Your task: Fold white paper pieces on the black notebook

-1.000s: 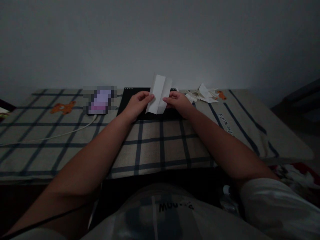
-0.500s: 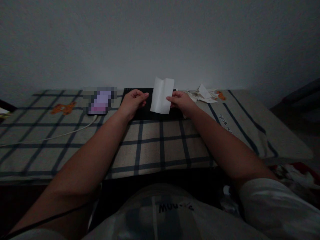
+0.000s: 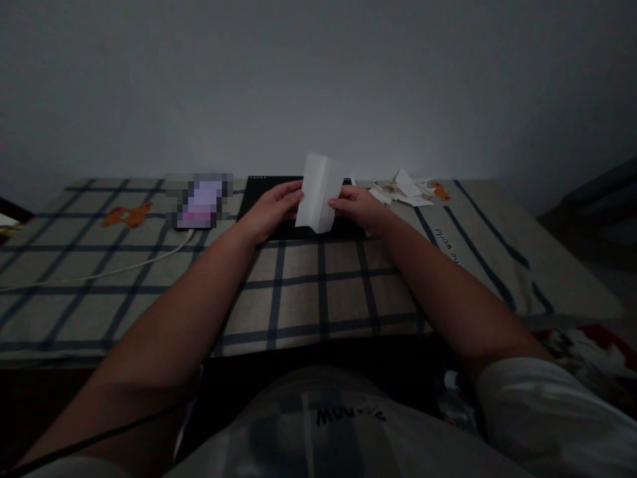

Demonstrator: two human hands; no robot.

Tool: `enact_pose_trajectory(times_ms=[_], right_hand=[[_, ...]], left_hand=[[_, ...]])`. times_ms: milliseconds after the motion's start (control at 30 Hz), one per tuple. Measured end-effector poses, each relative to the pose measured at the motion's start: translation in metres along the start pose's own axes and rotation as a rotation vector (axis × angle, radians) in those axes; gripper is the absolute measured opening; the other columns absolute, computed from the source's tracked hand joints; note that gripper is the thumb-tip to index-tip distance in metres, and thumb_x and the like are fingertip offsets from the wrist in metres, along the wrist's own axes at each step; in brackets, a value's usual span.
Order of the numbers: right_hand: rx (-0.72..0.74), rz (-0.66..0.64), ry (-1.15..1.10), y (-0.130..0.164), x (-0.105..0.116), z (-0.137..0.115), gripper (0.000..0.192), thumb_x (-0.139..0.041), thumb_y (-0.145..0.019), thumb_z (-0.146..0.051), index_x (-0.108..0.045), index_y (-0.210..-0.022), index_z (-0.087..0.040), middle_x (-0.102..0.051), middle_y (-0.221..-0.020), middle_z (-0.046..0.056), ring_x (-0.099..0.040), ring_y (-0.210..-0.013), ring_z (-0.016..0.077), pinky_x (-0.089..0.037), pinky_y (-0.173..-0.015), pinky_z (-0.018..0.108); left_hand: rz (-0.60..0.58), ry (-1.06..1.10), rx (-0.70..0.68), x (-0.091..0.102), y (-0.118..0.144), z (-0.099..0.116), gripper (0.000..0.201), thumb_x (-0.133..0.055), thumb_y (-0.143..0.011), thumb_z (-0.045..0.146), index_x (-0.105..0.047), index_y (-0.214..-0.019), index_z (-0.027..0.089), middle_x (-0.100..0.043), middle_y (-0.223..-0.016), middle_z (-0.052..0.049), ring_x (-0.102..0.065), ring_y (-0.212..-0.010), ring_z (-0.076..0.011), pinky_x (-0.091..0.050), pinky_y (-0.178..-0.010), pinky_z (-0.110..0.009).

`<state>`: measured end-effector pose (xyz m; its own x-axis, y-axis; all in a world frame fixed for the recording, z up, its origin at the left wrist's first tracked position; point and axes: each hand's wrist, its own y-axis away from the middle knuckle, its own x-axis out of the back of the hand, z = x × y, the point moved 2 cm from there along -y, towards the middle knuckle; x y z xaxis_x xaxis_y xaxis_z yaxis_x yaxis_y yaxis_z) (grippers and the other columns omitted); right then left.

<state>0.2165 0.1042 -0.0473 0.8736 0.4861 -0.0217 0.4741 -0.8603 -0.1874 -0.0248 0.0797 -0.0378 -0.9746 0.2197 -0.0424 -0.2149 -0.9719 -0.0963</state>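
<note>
A white sheet of paper (image 3: pixel 317 196), creased lengthwise down its middle, is held up between my hands. My left hand (image 3: pixel 276 204) grips its left edge, thumb in front and fingers behind. On the opposite edge, my right hand (image 3: pixel 359 204) pinches the sheet between thumb and fingers. Beneath the paper lies a black flat pad (image 3: pixel 253 192) with small holes along its far edge, partly covered by my hands.
A phone (image 3: pixel 202 202), blurred out, lies on the checked tablecloth (image 3: pixel 298 285) at left, with a white cable (image 3: pixel 149 260) plugged in. Several paper scraps (image 3: pixel 405 188) are heaped at right. The wall (image 3: pixel 318 86) rises behind the table. A clear bottle (image 3: pixel 455 398) stands below at right.
My left hand has moved right and taken hold of the paper's left edge. The paper is now bent more sharply along its middle crease.
</note>
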Motion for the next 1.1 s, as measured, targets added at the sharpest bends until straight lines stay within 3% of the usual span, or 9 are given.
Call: enact_pose_trajectory(times_ms=[133,333,467,600,733,867,1000,1100], right_hand=[[-0.056,0.063,0.001,0.001,-0.002,-0.004,0.045,-0.105,-0.073,-0.048,-0.079,-0.099,-0.023,-0.085,-0.105,0.006,-0.079,-0.105,0.0242,-0.069,-0.096,0.041],[-0.151,0.217,0.011,0.002,-0.001,-0.009,0.017,-0.096,-0.087,-0.022,-0.078,-0.088,-0.023,-0.083,-0.094,0.004,-0.075,-0.085,0.0182,-0.068,-0.081,0.034],[-0.167,0.27,0.022,0.001,0.006,-0.011,0.016,-0.089,-0.092,-0.014,-0.078,-0.084,-0.022,-0.08,-0.089,0.004,-0.071,-0.077,0.0166,-0.065,-0.074,0.032],[-0.174,0.296,0.09,-0.002,0.016,-0.009,0.029,-0.088,-0.094,-0.014,-0.069,-0.073,-0.023,-0.072,-0.077,0.003,-0.066,-0.069,0.0159,-0.064,-0.07,0.032],[-0.173,0.298,0.128,-0.005,0.022,-0.002,0.038,-0.092,-0.091,-0.019,-0.062,-0.069,-0.024,-0.066,-0.069,0.0,-0.062,-0.064,0.0149,-0.065,-0.066,0.033],[-0.159,0.281,0.114,-0.005,0.025,0.002,0.034,-0.094,-0.087,-0.027,-0.064,-0.072,-0.026,-0.066,-0.068,-0.001,-0.062,-0.064,0.0147,-0.064,-0.062,0.03],[-0.132,0.264,0.057,-0.004,0.025,0.0,0.027,-0.095,-0.086,-0.03,-0.068,-0.083,-0.026,-0.069,-0.077,-0.001,-0.064,-0.069,0.0151,-0.064,-0.067,0.032],[-0.11,0.291,-0.007,-0.005,0.025,-0.001,0.024,-0.091,-0.086,-0.027,-0.068,-0.09,-0.026,-0.065,-0.076,-0.004,-0.059,-0.067,0.0132,-0.055,-0.063,0.028]], left_hand=[[0.033,-0.009,-0.045,0.003,-0.004,0.0,0.068,-0.102,-0.071,0.049,-0.076,-0.128,0.021,-0.082,-0.108,-0.006,-0.077,-0.1,-0.0227,-0.064,-0.092,-0.036],[0.195,-0.059,-0.083,0.012,-0.011,0.0,0.038,-0.093,-0.072,0.038,-0.066,-0.093,0.023,-0.074,-0.089,-0.001,-0.071,-0.084,-0.0189,-0.06,-0.08,-0.033],[0.261,-0.059,-0.045,0.018,-0.011,0.001,0.035,-0.092,-0.073,0.036,-0.06,-0.081,0.024,-0.07,-0.082,0.0,-0.069,-0.078,-0.0186,-0.058,-0.073,-0.032],[0.302,-0.053,0.001,0.024,-0.011,0.0,0.039,-0.096,-0.072,0.032,-0.058,-0.077,0.024,-0.07,-0.081,0.0,-0.069,-0.077,-0.0188,-0.058,-0.069,-0.032],[0.314,-0.042,0.018,0.026,-0.013,0.0,0.046,-0.101,-0.065,0.028,-0.056,-0.074,0.024,-0.068,-0.078,0.001,-0.067,-0.075,-0.0167,-0.058,-0.067,-0.029],[0.28,-0.045,0.044,0.027,-0.011,0.002,0.047,-0.103,-0.064,0.034,-0.058,-0.075,0.024,-0.069,-0.08,0.0,-0.067,-0.077,-0.0169,-0.056,-0.065,-0.027],[0.247,-0.062,0.048,0.027,-0.009,0.005,0.037,-0.097,-0.069,0.038,-0.067,-0.085,0.023,-0.071,-0.084,-0.002,-0.067,-0.076,-0.0164,-0.054,-0.065,-0.027],[0.212,-0.07,0.019,0.027,-0.009,0.006,0.034,-0.091,-0.071,0.034,-0.07,-0.095,0.023,-0.073,-0.089,-0.002,-0.068,-0.077,-0.017,-0.055,-0.067,-0.028]])
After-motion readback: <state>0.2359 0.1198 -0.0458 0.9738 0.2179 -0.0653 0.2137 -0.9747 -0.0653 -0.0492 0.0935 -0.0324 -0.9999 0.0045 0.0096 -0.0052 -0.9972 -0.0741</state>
